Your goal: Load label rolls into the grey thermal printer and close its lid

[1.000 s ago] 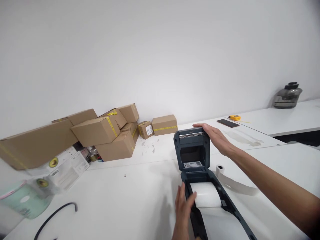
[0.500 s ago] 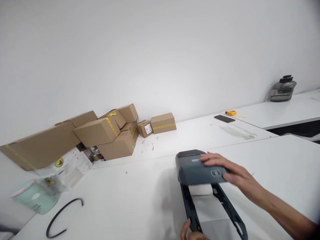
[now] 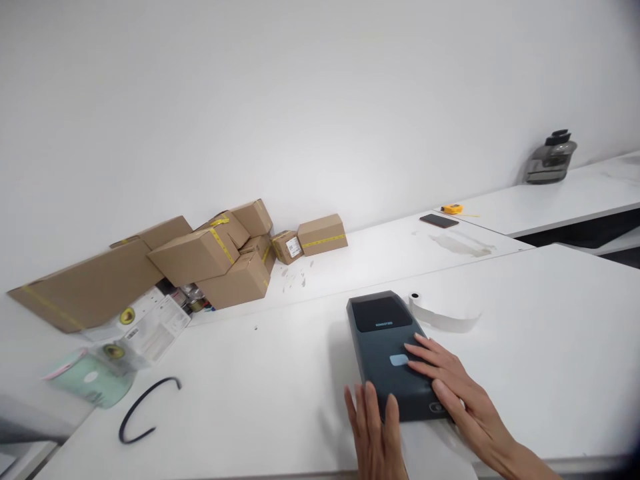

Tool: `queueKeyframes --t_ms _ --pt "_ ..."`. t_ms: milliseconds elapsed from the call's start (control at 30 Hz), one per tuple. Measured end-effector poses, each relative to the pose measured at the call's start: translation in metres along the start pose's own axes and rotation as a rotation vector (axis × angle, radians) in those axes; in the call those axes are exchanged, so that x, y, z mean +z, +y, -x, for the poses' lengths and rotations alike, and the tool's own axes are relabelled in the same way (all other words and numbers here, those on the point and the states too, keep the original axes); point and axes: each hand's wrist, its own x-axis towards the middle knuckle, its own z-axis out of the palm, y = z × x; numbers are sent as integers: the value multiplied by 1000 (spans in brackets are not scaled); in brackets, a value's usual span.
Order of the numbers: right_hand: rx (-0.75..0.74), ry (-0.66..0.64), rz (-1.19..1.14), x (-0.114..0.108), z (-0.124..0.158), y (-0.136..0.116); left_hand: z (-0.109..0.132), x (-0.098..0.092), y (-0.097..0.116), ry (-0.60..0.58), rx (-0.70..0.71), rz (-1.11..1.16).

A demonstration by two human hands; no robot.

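Note:
A dark grey-blue label printer [image 3: 380,347] lies on the white table with its lid down over the body. Spread across the right part of the lid is my right hand [image 3: 460,393], fingers stretched out and pressing flat. My left hand [image 3: 375,430] rests at the printer's near left corner, fingers extended and touching its edge. White paper [image 3: 435,452] sticks out of the near end of the printer, between my hands. Just behind the printer's right side stands a small paper roll [image 3: 415,299] with a curling loose strip.
Cardboard boxes [image 3: 200,257] are heaped against the wall at left. Before them lie clear packages, a mint-green pouch [image 3: 93,380] and a curved black strip [image 3: 133,410]. Farther right are a phone [image 3: 439,221], a yellow tape measure [image 3: 453,209] and a dark water jug [image 3: 550,160].
The printer's lid has swung down from raised to shut, covering the paper inside. My right hand went down with it, and my left hand now lies at the near corner. The view shifted slightly.

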Motion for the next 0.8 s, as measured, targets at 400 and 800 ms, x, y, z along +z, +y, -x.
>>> queueKeyframes --t_ms 400,800 --pt "156 96 -27 17 16 -4 -43 -2 13 283 752 -528" --pt "181 57 -157 15 16 -1 -41 -5 12 249 720 -510"
